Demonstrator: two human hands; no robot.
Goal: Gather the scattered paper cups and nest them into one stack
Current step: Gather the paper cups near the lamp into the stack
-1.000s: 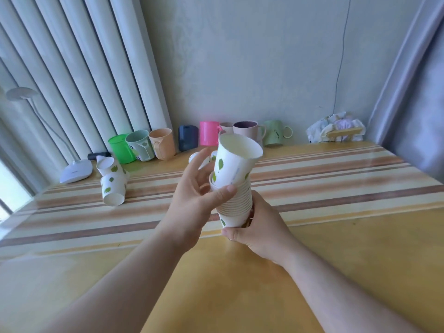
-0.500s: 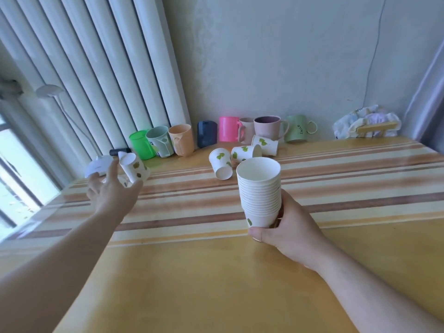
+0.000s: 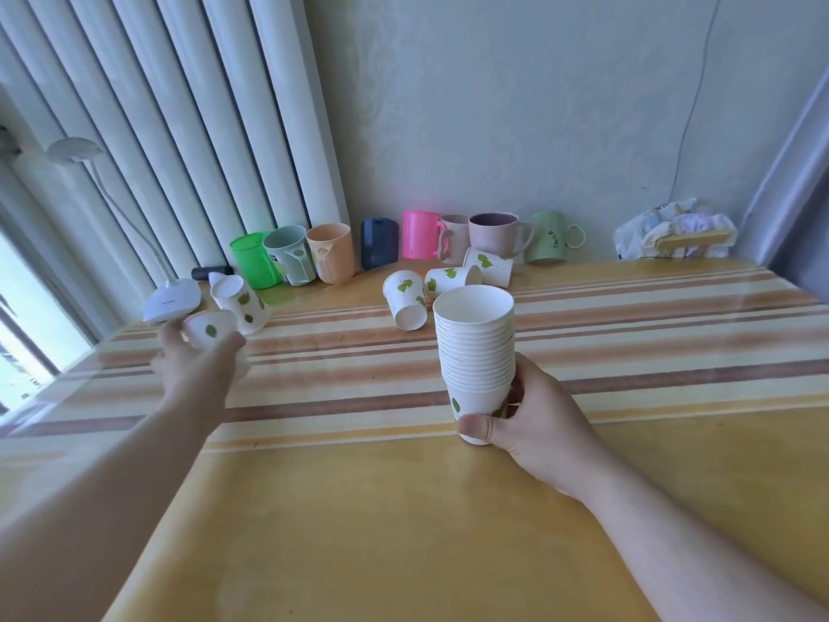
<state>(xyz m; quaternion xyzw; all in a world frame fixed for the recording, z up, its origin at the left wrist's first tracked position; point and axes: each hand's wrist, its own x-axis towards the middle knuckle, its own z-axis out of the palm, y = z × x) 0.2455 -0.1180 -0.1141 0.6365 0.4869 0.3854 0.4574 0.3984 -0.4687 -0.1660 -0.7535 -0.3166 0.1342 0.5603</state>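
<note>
Holding one stack, reaching for a loose cup

Gripping the base of the nested stack of white paper cups with green leaf prints (image 3: 476, 352), the right hand (image 3: 534, 419) has its thumb across the front and its fingers wrapped behind; the stack stands upright, mouth up, near the middle of the yellow striped tabletop (image 3: 403, 509).

Left hand (image 3: 197, 361): arm stretched out toward the left edge, fingers closed round a single white leaf-print paper cup (image 3: 207, 329), which is blurred; whether it is lifted off the surface cannot be told.

Loose paper cups, counted:
- one tipped cup (image 3: 240, 300) just behind the left hand, close to the white desk lamp base (image 3: 172, 300);
- three lying cups clustered behind the stack: one (image 3: 405, 299) with its base toward the camera, one (image 3: 451, 279) on its side, one (image 3: 489, 267) nearest the mugs.

Row of plastic and ceramic mugs (image 3: 403, 244) along the wall: eight counted, green, grey-green, peach, dark blue, pink, beige, mauve, pale green.

A crumpled plastic bag (image 3: 673, 233) sits at the far right corner.

Open room: the near half of the tabletop is bare, as is the striped band to the right of the stack.
</note>
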